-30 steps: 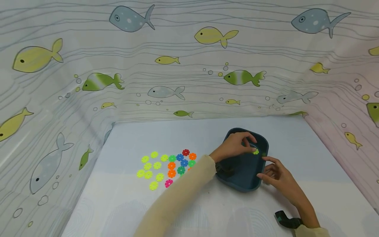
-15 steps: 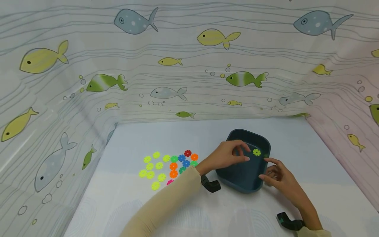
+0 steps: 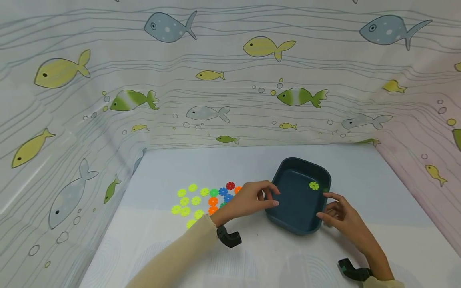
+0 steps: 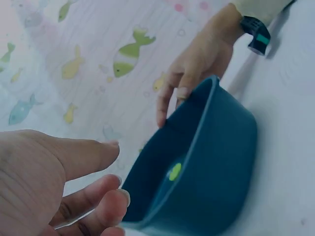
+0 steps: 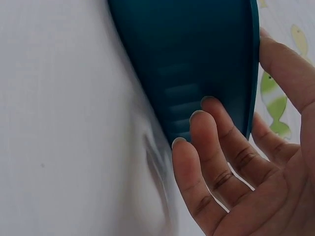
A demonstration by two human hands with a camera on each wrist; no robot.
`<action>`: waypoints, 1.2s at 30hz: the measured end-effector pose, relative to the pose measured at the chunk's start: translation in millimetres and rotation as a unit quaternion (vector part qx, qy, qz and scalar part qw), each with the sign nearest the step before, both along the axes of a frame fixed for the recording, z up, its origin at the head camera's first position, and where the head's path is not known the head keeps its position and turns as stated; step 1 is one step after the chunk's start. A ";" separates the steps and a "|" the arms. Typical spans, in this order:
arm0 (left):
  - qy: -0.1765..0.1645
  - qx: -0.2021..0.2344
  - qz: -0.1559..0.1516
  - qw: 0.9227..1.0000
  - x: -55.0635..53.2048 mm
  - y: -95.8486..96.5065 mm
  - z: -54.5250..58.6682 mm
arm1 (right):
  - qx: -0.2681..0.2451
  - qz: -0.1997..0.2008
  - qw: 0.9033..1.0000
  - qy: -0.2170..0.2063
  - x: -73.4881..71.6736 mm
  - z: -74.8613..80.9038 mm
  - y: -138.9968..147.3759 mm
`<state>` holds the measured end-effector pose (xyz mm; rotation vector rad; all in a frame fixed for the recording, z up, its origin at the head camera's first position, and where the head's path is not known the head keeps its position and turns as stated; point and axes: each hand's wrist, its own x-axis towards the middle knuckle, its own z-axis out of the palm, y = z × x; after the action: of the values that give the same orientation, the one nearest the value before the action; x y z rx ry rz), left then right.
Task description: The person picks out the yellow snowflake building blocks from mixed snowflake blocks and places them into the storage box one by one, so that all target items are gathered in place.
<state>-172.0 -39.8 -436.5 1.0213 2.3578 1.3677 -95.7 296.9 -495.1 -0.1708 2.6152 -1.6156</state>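
A dark blue plastic bin (image 3: 293, 204) stands on the table, with one yellow-green flower-shaped disc (image 3: 314, 185) lying inside. My left hand (image 3: 252, 198) is at the bin's left side, thumb and fingers apart and loosely bent, holding nothing. At the bin's right side, my right hand (image 3: 340, 214) touches the rim with its fingertips, the fingers relaxed. In the right wrist view, several fingers (image 5: 204, 132) lie close along the ribbed outer wall, and the thumb reaches the rim. Left of the bin lie several yellow-green discs (image 3: 185, 211), partly hidden by the left forearm.
Beside the yellow-green discs lie orange (image 3: 213, 201), blue (image 3: 223, 191), green and red (image 3: 230, 185) discs of the same flower shape. Fish-printed sheeting (image 3: 180, 92) walls the white table (image 3: 273, 260) at the back and both sides. Each wrist wears a black strapped device (image 3: 354, 272).
My left hand has let go of the yellow-green disc in the bin and moved left, out over the near-left rim. The right hand has stayed at the bin's right side.
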 end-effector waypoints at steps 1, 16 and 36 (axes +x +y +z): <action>-0.003 0.000 0.003 1.000 1.5 -5.7 0.0 | 0.000 0.000 1.000 0.000 -0.2 0.1 0.1; -0.047 -0.015 0.087 0.995 23.0 -74.8 -13.5 | -0.008 0.001 1.000 -0.002 -0.2 1.9 2.0; -0.046 -0.047 0.199 0.978 55.1 -163.3 -22.8 | -0.004 0.007 1.000 0.014 0.0 -1.6 0.9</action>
<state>-116.9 -203.1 -459.4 0.4603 2.6213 1.3739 -95.7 297.9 -496.7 -0.2146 2.6226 -1.6311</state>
